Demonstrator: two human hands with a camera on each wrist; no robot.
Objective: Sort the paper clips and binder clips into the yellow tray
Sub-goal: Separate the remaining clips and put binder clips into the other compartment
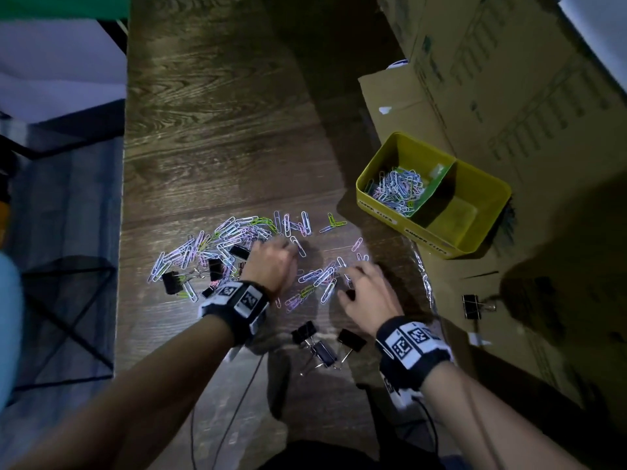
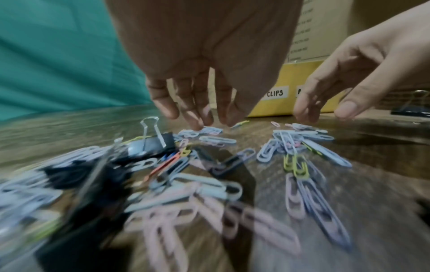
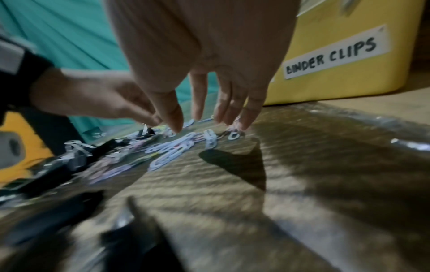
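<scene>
Head view: left hand (image 1: 273,262), right hand (image 1: 368,293) fingertips down on paper clips (image 1: 217,245)

You have a dark wood-grain counter (image 1: 217,130) in front of you. A loose spread of pastel paper clips (image 1: 217,245) lies on it, with several black binder clips (image 1: 217,269) mixed into its left part and three more binder clips (image 1: 322,344) nearer you. At the right, flattened cardboard (image 1: 509,96) covers the counter; the yellow tray (image 1: 390,215) sits at its edge, and a lone binder clip (image 1: 473,307) lies on the cardboard.
</scene>
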